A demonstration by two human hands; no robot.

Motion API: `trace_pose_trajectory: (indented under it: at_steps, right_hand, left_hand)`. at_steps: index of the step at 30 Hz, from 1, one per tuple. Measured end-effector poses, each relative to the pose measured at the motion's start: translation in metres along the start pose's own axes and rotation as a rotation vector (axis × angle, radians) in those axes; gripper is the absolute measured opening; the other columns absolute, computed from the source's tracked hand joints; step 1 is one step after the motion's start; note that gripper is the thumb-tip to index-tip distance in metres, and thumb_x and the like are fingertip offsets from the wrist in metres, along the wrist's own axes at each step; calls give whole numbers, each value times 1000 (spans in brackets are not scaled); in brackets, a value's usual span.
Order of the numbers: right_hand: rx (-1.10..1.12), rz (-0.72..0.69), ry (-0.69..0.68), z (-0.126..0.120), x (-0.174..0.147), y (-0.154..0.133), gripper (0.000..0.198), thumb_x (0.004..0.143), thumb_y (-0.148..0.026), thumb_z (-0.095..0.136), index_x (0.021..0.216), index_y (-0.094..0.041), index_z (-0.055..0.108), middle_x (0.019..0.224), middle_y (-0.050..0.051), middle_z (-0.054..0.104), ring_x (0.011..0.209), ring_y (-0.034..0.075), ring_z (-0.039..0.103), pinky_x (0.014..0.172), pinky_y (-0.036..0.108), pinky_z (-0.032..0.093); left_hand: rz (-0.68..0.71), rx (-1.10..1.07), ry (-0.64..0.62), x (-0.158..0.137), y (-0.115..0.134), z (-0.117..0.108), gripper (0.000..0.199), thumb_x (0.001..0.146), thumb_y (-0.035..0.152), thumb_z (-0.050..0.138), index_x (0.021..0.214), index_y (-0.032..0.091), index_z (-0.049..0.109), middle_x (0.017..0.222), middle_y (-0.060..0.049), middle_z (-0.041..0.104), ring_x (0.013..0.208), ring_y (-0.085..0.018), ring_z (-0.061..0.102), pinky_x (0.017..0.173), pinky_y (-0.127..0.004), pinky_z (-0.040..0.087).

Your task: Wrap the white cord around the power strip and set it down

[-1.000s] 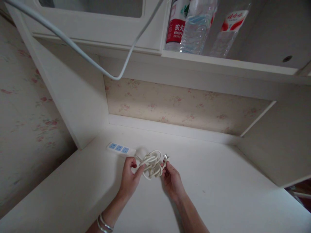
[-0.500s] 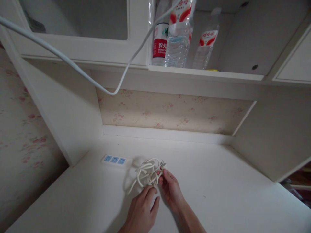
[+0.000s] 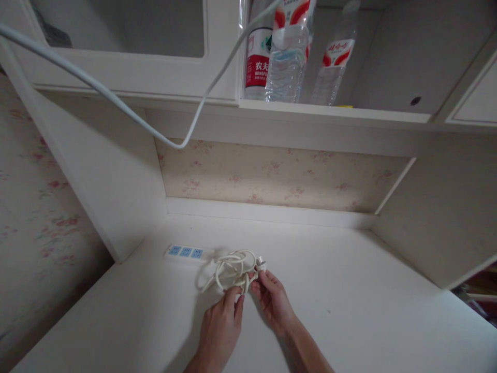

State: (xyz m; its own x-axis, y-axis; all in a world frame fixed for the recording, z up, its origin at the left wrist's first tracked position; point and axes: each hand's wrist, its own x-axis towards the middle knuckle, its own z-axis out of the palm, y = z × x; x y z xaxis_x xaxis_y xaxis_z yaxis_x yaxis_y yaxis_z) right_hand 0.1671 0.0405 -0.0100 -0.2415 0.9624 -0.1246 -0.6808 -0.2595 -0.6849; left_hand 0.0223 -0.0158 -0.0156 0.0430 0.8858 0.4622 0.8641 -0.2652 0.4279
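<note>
A white power strip (image 3: 185,253) with three blue socket faces lies on the white desk. Its white power cord (image 3: 229,261) is bunched in loose loops to the right of it. The cord's plug (image 3: 260,263) points upward, its metal prongs showing. My right hand (image 3: 274,299) is closed on the plug end, fingers around the base of the plug. Thumb and fingers of my left hand (image 3: 223,321) pinch a lower part of the cord bundle. Some of the loops are partly hidden by my fingers.
Above the white desk (image 3: 330,269) is a cabinet shelf (image 3: 334,114) with several plastic water bottles (image 3: 286,67). A thick white cable (image 3: 116,103) hangs across the upper left, close to the camera. White side panels (image 3: 430,207) stand left and right.
My left hand has moved slightly up and left, and its thumb and fingers have closed on the cord. The right hand keeps its hold on the plug. The view has shifted slightly.
</note>
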Motion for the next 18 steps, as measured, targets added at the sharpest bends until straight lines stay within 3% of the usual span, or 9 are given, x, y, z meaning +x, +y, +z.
trace_pose_trajectory:
  at_steps: [7,13,18]
  right_hand:
    - [-25,24,-11,0,-3,-2,24,75,-26,76,94,-15,68,92,7,72,70,11,67,70,22,55]
    - [-21,1,5,2,-4,0,21,75,-26,76,91,-16,68,92,5,72,70,9,66,70,19,54]
    - [1,-17,112,1,-1,3,25,73,-36,77,87,-17,68,84,3,72,65,10,66,65,20,55]
  left_hand:
    - [73,-138,5,4,-6,-2,39,93,18,41,127,32,54,122,-2,65,102,-20,66,79,-28,54]
    - [-25,-133,-38,7,-5,-5,33,93,18,40,117,32,58,108,-1,69,83,-20,70,64,-27,52]
    - [-21,-86,-22,8,-5,-3,26,93,21,41,110,29,59,105,-2,70,80,-20,70,60,-26,50]
